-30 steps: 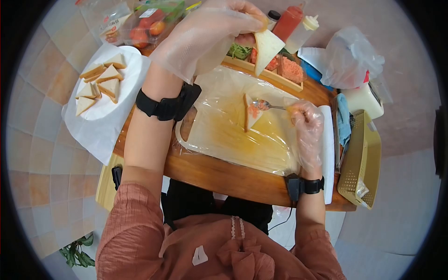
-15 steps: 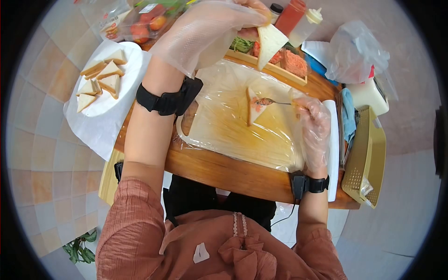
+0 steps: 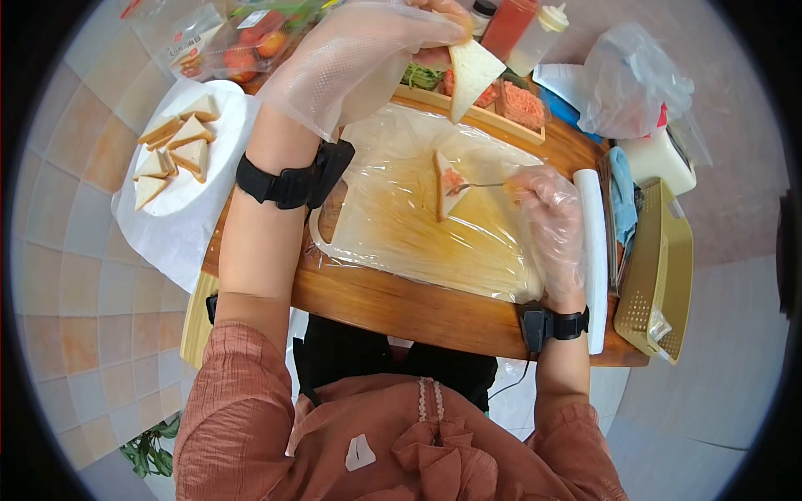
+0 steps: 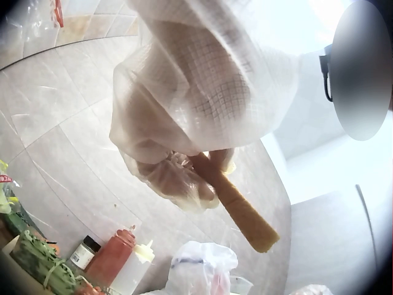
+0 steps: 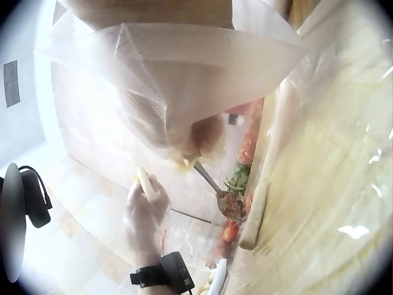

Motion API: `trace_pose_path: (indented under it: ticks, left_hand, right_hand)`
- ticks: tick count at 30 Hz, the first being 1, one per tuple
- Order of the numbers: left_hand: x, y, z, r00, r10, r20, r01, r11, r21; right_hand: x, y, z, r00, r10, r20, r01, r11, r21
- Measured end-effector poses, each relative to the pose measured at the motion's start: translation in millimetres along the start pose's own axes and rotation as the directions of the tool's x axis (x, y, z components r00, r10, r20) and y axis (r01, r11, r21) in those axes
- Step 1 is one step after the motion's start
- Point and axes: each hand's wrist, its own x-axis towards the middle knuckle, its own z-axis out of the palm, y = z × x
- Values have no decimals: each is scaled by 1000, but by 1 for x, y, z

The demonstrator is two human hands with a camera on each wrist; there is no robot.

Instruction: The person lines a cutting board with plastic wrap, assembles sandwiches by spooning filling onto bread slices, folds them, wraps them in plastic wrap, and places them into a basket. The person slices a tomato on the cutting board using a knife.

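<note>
My gloved left hand [image 3: 376, 54] pinches a triangular bread piece [image 3: 476, 77] by its upper corner, raised above the food tray; its crust edge [image 4: 242, 212] shows in the left wrist view. A second bread triangle [image 3: 443, 200] lies on the plastic-wrapped board [image 3: 393, 234] with an orange-pink filling [image 3: 452, 179] on it. In my gloved right hand [image 3: 551, 221] is the handle of a spoon [image 5: 209, 177], whose bowl is at the filling. The right wrist view shows chopped filling in the spoon's bowl, close above the bread.
Several sandwich triangles [image 3: 190, 132] sit on a white plate [image 3: 225, 167] at the left. A wooden tray [image 3: 530, 134] with greens and orange filling stands behind the board, near a red bottle [image 3: 508, 23]. At the right are a white roll [image 3: 591, 259] and a tan basket [image 3: 656, 275].
The spoon's bowl has shifted slightly over the lower bread and turned within the filling. The left hand still holds its bread triangle up. The whole head view has shifted a little.
</note>
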Motion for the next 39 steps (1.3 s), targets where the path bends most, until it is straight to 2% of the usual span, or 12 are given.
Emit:
trace_pose_path:
  ticks: [2, 8, 12, 20, 27, 29, 32, 36, 39]
  left_hand:
    - [0, -1, 0, 1000, 0, 4, 0, 1000, 0]
    - [3, -3, 0, 1000, -6, 14, 6, 1000, -20]
    - [1, -3, -1, 1000, -1, 12, 1, 999, -32]
    - [1, -1, 0, 1000, -13, -4, 13, 1000, 24]
    - [0, 0, 0, 1000, -20, -13, 21, 997, 68]
    - [1, -1, 0, 1000, -7, 16, 7, 1000, -2]
    - [0, -1, 0, 1000, -5, 17, 5, 1000, -12]
    - [0, -3, 0, 1000, 1, 17, -1, 999, -34]
    - [-1, -3, 1, 1000, 10, 16, -9, 999, -36]
  right_hand:
    - [1, 2, -1, 999, -45, 11, 46, 998, -49]
    - [0, 1, 0, 1000, 24, 10, -24, 1000, -12]
    - [1, 0, 1, 1000, -15, -9, 15, 999, -28]
    - [1, -1, -1, 1000, 19, 18, -19, 999, -42]
    - [2, -5, -1, 1000, 13, -27, -15, 997, -74]
    - [1, -5, -1, 996, 61, -63, -62, 998, -29]
    - [1, -3, 0, 994, 33, -106, -38, 998, -45]
    - [1, 0, -1, 992, 52, -112, -56, 998, -33]
    - [1, 0, -2, 996, 7, -90, -11, 999, -51]
